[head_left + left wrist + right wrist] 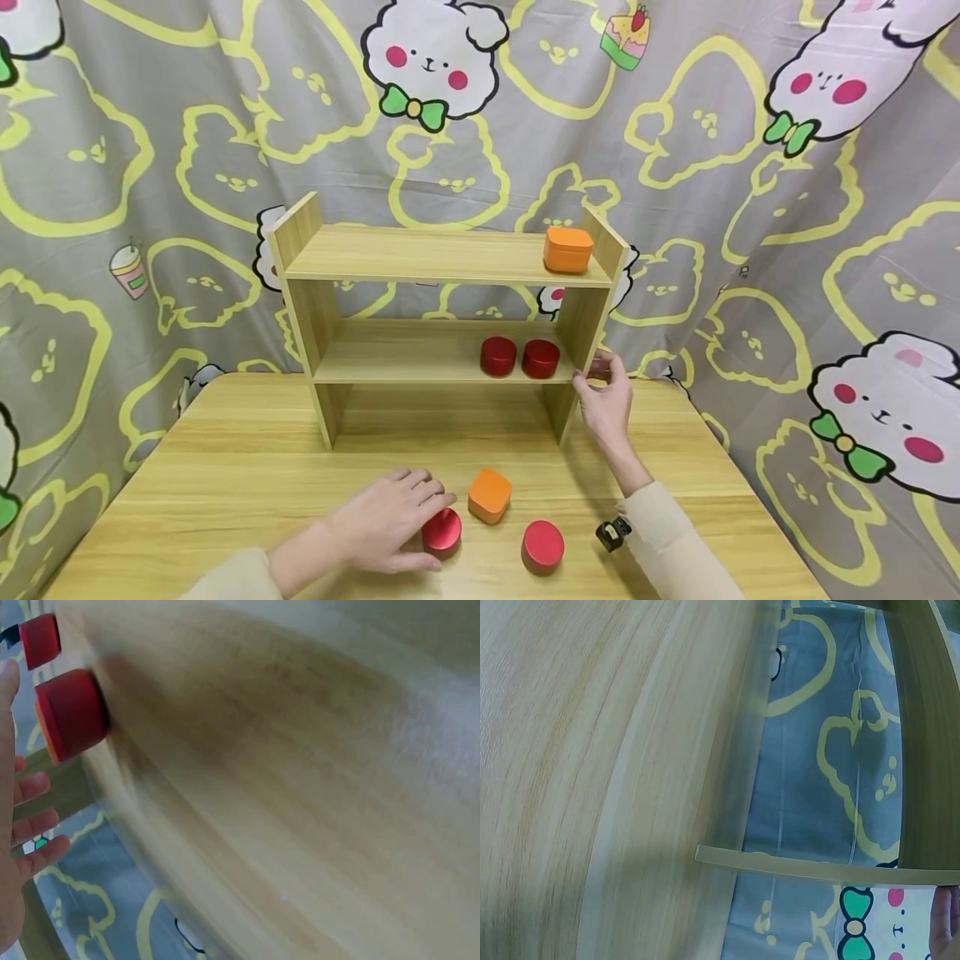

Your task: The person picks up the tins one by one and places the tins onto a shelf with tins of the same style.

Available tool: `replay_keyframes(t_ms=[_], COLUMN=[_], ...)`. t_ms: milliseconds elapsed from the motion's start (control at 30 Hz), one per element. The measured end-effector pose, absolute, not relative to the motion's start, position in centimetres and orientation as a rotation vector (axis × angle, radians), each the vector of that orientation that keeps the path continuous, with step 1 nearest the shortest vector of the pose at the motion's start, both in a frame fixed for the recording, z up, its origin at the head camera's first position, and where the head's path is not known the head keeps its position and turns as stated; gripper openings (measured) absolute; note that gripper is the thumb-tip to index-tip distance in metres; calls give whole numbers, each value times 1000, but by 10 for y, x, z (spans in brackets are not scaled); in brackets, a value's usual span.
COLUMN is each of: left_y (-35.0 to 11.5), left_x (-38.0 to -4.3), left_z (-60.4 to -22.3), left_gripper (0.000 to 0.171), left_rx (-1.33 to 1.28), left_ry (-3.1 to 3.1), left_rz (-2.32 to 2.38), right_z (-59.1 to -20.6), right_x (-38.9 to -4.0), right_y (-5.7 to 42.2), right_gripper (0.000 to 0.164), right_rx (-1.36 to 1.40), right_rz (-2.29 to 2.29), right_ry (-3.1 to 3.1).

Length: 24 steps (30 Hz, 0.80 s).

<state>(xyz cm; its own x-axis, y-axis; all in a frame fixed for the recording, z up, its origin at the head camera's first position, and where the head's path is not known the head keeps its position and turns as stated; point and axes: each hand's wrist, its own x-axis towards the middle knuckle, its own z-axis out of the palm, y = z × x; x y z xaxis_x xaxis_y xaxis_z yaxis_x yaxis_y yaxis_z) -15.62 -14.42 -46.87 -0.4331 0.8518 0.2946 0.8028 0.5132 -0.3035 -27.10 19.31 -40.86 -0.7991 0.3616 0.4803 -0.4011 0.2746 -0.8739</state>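
My left hand (390, 517) reaches over the table with its fingers loosely extended beside a red round tin (442, 532). In the left wrist view the fingers (37, 821) are spread, with the red tin (75, 712) beyond them. My right hand (611, 408) grips the right side panel of a wooden shelf (450, 255), thumb at its front edge and fingers along its outer face. Only part of that hand (946, 919) shows in the right wrist view. An orange square tin (490, 496) and another red tin (542, 547) stand on the table between the hands.
Two red tins, one (498, 357) left of the other (541, 359), sit at the right of the middle shelf board. An orange tin (567, 250) stands on the top board's right end. A patterned curtain (465, 167) hangs behind the table (225, 467).
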Motion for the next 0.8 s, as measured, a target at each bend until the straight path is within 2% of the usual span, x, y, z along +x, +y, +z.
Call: replay_keyframes(t_ms=[433, 700, 800], left_y=[-141, -141, -141], left_x=[-153, -153, -153], left_z=[-479, -483, -484], left_gripper=[63, 61, 62], left_rx=[-1379, -1386, -1384], left_ry=[-2386, -2400, -2415], left_rz=[80, 62, 62], right_z=[-418, -393, -393], right_x=[-280, -255, -256], right_y=[198, 187, 187], right_gripper=[40, 37, 37], right_rx=[48, 67, 62], right_rz=[1594, 1549, 1547], right_ry=[-1915, -1942, -1948])
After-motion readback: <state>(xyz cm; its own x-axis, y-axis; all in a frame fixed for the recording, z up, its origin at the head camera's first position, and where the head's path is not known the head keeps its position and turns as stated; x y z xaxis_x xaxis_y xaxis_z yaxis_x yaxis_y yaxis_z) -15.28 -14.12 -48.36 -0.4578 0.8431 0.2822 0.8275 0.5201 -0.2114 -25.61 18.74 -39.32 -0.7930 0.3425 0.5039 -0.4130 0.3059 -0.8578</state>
